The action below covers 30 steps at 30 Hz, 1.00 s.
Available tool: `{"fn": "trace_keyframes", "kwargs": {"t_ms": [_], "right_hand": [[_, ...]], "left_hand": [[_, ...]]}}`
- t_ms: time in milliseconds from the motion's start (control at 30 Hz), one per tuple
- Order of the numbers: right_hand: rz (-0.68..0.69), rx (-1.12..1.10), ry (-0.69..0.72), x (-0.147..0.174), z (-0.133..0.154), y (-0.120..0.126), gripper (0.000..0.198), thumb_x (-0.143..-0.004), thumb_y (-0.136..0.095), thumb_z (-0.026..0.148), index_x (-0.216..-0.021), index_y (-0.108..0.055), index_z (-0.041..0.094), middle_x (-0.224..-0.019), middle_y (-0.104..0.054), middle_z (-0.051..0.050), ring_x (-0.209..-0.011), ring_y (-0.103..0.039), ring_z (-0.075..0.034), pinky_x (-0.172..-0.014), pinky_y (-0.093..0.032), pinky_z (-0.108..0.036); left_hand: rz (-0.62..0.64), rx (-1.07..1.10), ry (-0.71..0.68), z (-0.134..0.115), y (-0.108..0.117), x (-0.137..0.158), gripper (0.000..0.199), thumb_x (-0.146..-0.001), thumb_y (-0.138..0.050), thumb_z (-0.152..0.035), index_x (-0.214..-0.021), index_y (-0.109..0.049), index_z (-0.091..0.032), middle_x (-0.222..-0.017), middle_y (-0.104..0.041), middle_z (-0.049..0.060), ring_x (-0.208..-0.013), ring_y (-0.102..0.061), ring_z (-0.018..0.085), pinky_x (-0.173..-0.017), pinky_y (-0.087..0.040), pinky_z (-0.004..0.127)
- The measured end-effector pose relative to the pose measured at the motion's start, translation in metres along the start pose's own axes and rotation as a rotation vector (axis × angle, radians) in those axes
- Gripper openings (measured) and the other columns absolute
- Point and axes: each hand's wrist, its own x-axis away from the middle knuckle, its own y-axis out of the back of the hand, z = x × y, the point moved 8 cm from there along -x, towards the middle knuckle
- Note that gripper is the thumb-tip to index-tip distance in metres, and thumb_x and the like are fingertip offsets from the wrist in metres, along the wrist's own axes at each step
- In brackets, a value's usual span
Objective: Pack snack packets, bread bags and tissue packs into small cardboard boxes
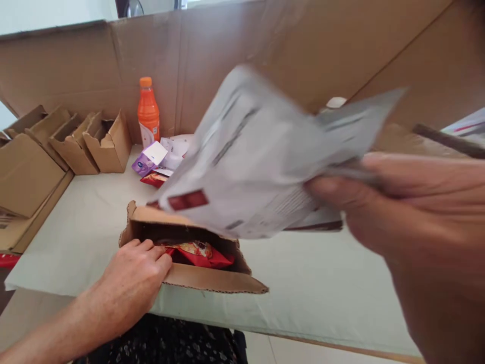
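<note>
My right hand [394, 212] pinches a silvery white printed pouch [242, 167] at its right end, thumb on top. It is raised and tilted above the table, blurred by motion. Beneath its lower left part stands an open cardboard box [212, 278] with torn, uneven edges. A shiny red packet [204, 254] lies inside the box. My left hand [140, 273] is closed over the box's near left edge, its fingertips curled inside beside the red packet. Those fingertips are partly hidden, so any contact with the packet is unclear.
Several small open cardboard boxes [108, 144] line the table's back left. An orange bottle [148, 114] stands by the cardboard wall [147, 55]. Next to it lie a purple and white pack [149, 157] and another red packet [154, 179]. The pouch hides things behind it.
</note>
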Motion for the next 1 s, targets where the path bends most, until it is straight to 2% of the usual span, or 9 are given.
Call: {"fn": "trace_keyframes", "kwargs": {"t_ms": [100,200,367,433,533,633,700,867,1000], "right_hand": [[0.176,-0.154,0.165,0.000,0.039,-0.033,0.034,-0.095,-0.066,0.044,-0.067,-0.067,0.025,-0.055,-0.046,0.003,-0.049,-0.040,-0.011,-0.041,-0.034,-0.023],[0.361,-0.152,0.269,-0.002,0.055,-0.055,0.040,-0.100,-0.056,0.046,-0.070,-0.070,0.023,-0.054,-0.047,0.004,-0.047,-0.040,-0.010,-0.040,-0.034,-0.021],[0.524,0.062,0.304,-0.001,0.053,-0.070,0.049,-0.103,-0.046,0.045,-0.061,-0.056,0.021,-0.051,-0.048,0.003,-0.046,-0.040,-0.011,-0.044,-0.034,-0.023],[0.495,0.138,0.314,0.004,0.055,-0.078,0.042,-0.101,-0.045,0.038,-0.063,-0.053,0.022,-0.052,-0.051,0.002,-0.047,-0.043,-0.012,-0.048,-0.034,-0.024],[0.452,0.259,0.312,0.015,0.058,-0.102,0.033,-0.100,-0.041,0.026,-0.073,-0.060,0.023,-0.068,-0.066,-0.003,-0.059,-0.056,-0.016,-0.058,-0.039,-0.026],[0.594,0.386,0.305,0.027,0.056,-0.140,0.030,-0.094,-0.041,0.014,-0.085,-0.068,0.022,-0.080,-0.073,-0.006,-0.069,-0.063,-0.019,-0.060,-0.038,-0.027],[0.686,0.433,0.293,0.028,0.053,-0.156,0.029,-0.090,-0.045,0.010,-0.093,-0.071,0.020,-0.087,-0.076,-0.007,-0.074,-0.066,-0.019,-0.061,-0.037,-0.027],[0.974,0.490,0.289,0.032,0.047,-0.171,0.030,-0.079,-0.053,0.000,-0.090,-0.073,0.020,-0.096,-0.079,-0.004,-0.083,-0.070,-0.018,-0.059,-0.033,-0.026],[1.068,0.575,0.297,0.035,0.038,-0.182,0.027,-0.085,-0.056,0.004,-0.100,-0.072,0.019,-0.096,-0.079,-0.007,-0.084,-0.072,-0.022,-0.056,-0.030,-0.027]], "left_hand": [[0.046,-0.006,0.037,0.001,-0.008,0.000,0.019,-0.080,-0.062,-0.005,-0.094,-0.068,-0.017,-0.093,-0.075,0.006,-0.086,-0.070,0.025,-0.079,-0.058,0.038],[0.035,0.001,0.037,0.000,-0.014,0.003,0.026,-0.075,-0.062,-0.004,-0.098,-0.066,-0.015,-0.098,-0.075,0.009,-0.092,-0.070,0.027,-0.086,-0.057,0.040],[-0.032,0.012,0.015,-0.004,-0.014,0.008,0.021,-0.076,-0.061,-0.004,-0.093,-0.064,-0.016,-0.090,-0.074,0.009,-0.089,-0.069,0.027,-0.079,-0.056,0.040],[-0.028,-0.002,0.021,-0.004,-0.013,0.008,0.021,-0.077,-0.061,-0.003,-0.094,-0.065,-0.015,-0.089,-0.074,0.008,-0.085,-0.069,0.026,-0.076,-0.056,0.039],[-0.046,-0.006,0.030,-0.005,-0.011,0.007,0.021,-0.080,-0.057,-0.003,-0.095,-0.066,-0.014,-0.090,-0.074,0.009,-0.084,-0.069,0.027,-0.075,-0.055,0.039],[-0.073,0.002,0.034,-0.004,-0.009,0.007,0.023,-0.082,-0.053,-0.002,-0.095,-0.067,-0.014,-0.090,-0.074,0.009,-0.085,-0.069,0.027,-0.075,-0.055,0.040],[-0.074,0.004,0.042,-0.003,-0.008,0.008,0.024,-0.081,-0.052,-0.002,-0.094,-0.067,-0.014,-0.090,-0.075,0.009,-0.086,-0.069,0.027,-0.075,-0.054,0.039],[-0.041,0.014,0.060,0.000,-0.007,0.009,0.024,-0.081,-0.054,0.000,-0.094,-0.067,-0.015,-0.092,-0.075,0.008,-0.087,-0.069,0.026,-0.077,-0.055,0.039],[-0.017,0.000,0.071,0.001,-0.006,0.006,0.024,-0.080,-0.058,0.001,-0.096,-0.067,-0.014,-0.096,-0.075,0.009,-0.091,-0.069,0.028,-0.080,-0.055,0.041]]}}
